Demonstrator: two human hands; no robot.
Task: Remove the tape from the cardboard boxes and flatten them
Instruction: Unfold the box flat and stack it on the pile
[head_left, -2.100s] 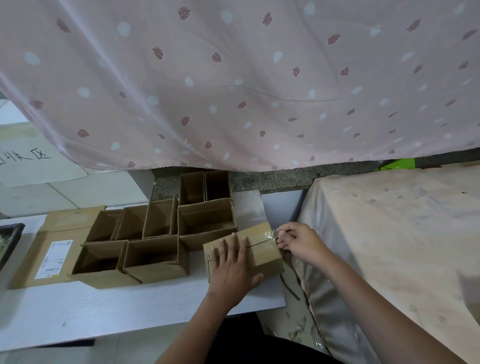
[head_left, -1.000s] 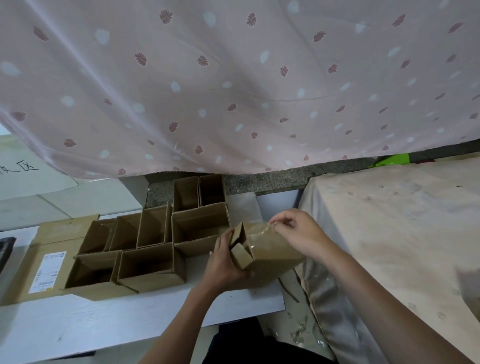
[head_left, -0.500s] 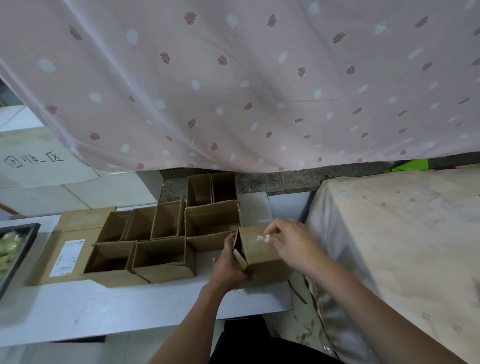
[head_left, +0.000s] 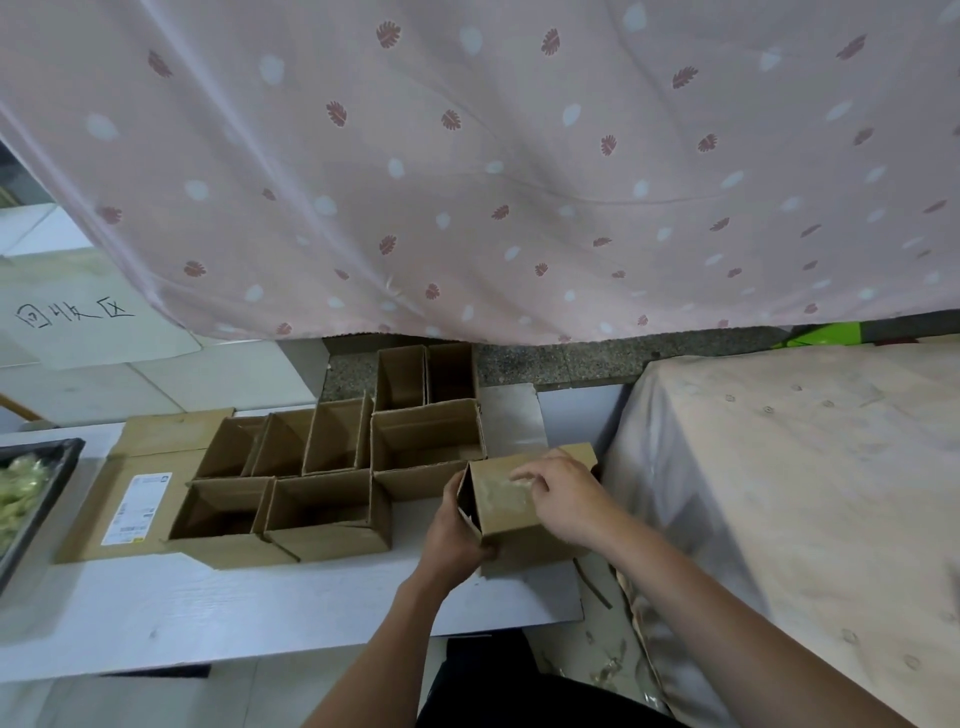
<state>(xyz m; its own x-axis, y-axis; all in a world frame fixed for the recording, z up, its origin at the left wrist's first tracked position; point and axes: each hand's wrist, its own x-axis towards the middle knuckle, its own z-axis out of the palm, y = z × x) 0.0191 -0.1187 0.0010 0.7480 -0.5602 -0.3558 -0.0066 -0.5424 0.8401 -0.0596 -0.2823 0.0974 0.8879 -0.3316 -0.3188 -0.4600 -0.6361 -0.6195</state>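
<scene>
White table (head_left: 208, 613) beneath pink patterned curtain (head_left: 467, 156).

Lighting dim, soft, even; shadows faint beneath the hands (head_left: 563, 499) on the bench (head_left: 208, 613); slight overall softness; wide-angle bowing toward edges; no glare.

Handwritten "回收区" on white sheet (head_left: 78, 312), unreadable label (head_left: 136, 509) on flat cardboard (head_left: 156, 436)

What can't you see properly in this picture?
All in the head view:
- Tape on the held box: the right hand covers its end, so whether it pinches the tape is unclear.
- Left hand: its fingers are hidden behind the box.
- Label on the flat cardboard: print too small.
- Tray: cut off by the left edge.
</scene>
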